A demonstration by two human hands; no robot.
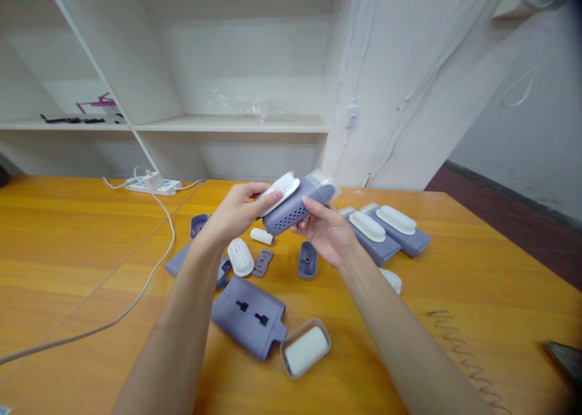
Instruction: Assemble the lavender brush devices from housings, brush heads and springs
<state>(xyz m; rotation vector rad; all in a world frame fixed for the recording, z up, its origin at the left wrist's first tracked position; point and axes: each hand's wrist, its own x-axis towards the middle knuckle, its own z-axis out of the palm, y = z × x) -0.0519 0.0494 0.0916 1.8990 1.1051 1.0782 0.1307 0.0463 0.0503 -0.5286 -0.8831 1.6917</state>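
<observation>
Both my hands hold one purple plastic case (295, 208) with a dotted side and a clear cap above the wooden table (68, 251). My left hand (236, 212) grips its near end, with the thumb pressing a white ribbed pad (282, 189) onto its top. My right hand (325, 230) supports it from below and behind, fingers curled round it. Under the hands lie loose parts: a white oval pad (240, 257), a small white cylinder (262, 235), a purple frame piece (262, 262) and a purple oval cap (307, 260).
A larger purple case with two slots (249, 315) and a clear-capped white end (305, 348) lies near me. Two assembled purple units with white pads (386, 230) sit at the right. A white power strip (153, 185) and its cable (136, 294) cross the left side. Shelves stand behind.
</observation>
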